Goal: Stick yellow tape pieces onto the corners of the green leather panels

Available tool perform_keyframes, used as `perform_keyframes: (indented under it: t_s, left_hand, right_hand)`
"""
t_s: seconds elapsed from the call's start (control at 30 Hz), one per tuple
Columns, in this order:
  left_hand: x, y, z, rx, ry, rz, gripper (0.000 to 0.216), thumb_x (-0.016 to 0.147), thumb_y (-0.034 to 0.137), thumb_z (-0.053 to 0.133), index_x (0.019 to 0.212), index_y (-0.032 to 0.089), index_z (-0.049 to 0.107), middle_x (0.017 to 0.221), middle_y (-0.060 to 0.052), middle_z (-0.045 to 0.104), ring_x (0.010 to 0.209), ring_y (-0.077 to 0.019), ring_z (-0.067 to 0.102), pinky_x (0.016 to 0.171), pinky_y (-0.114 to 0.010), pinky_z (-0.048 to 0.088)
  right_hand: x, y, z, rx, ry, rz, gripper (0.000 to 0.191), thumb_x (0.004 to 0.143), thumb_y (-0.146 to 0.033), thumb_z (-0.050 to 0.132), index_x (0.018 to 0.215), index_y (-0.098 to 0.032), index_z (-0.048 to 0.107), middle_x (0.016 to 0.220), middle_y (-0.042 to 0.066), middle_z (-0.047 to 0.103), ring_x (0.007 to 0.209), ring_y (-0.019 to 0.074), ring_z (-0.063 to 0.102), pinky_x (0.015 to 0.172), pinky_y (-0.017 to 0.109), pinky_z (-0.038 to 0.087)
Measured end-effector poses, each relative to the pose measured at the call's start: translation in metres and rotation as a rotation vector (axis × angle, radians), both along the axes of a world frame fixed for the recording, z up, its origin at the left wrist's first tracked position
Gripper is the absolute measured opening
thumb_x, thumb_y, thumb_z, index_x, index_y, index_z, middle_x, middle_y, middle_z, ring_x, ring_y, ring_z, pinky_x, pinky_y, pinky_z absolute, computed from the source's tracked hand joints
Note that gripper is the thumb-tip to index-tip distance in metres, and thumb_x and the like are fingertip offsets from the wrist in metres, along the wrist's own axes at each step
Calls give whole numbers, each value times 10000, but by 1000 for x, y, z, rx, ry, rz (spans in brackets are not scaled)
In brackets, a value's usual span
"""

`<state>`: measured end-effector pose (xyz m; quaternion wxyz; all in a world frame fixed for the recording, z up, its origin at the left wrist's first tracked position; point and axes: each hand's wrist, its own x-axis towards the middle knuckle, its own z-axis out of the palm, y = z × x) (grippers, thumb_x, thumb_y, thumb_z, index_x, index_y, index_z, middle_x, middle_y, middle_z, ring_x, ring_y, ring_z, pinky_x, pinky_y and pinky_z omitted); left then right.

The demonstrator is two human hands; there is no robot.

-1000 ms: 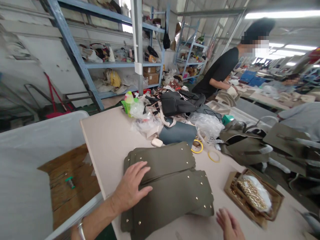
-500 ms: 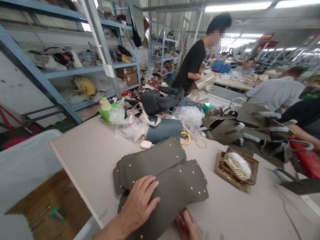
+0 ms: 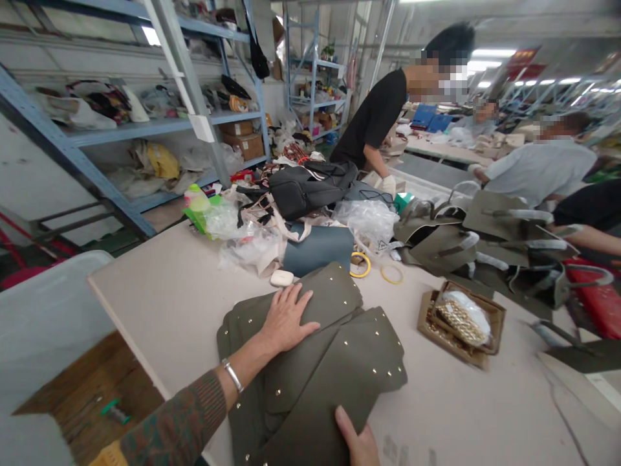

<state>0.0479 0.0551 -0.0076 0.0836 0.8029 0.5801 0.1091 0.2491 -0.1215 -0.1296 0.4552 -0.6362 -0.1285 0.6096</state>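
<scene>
On the near table (image 3: pixel 145 298), green panels (image 3: pixel 334 375) lie stacked, probably light, bendy, best taken by their edges; the left hand (image 3: pixel 287 321) spreads flat atop, the right hand (image 3: pixel 358 441) pinches one's right edge.

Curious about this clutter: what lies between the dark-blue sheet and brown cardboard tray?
The head view shows a thick yellow ring and a thinner one.

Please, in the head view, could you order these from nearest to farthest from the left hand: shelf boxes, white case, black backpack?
1. White case: just beyond the left hand.
2. Black backpack: farther back, slightly right.
3. Shelf boxes: farthest back, left.
</scene>
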Motion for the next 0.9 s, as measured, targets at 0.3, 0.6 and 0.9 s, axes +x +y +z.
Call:
perform_keyframes:
  t_s: [0.3, 0.6, 0.9]
  left_hand:
    - [-12, 17, 1, -46, 25, 6, 656, 789, 517, 644, 1353, 234, 463, 1468, -135, 375, 1354, -312, 325, 1113, -514, 244]
    - [-2, 14, 2, -22, -48, -71, 605, 734, 478, 714, 1256, 221, 550, 1434, -141, 414, 1342, -330, 345, 1102, -530, 276]
    - [31, -40, 20, 11, -193, -359, 426, 857, 439, 580, 1223, 222, 548, 1397, -92, 482, 1356, -270, 342, 1144, -499, 228]
  right_hand:
    - [-18, 10, 15, -16, 163, -160, 916, 542, -526, 818, 1320, -147, 517, 1074, 91, 723, 1101, 304, 620, 948, 417, 491]
    - [-22, 18, 42, -131, 266, -370, 765, 534, -490, 827, 1148, -100, 589, 1031, 129, 728, 1021, 308, 657, 911, 435, 516]
    - [-21, 39, 68, 1, 430, -382, 711, 630, -441, 773, 1243, -136, 579, 1111, 110, 708, 1065, 285, 636, 938, 424, 498]
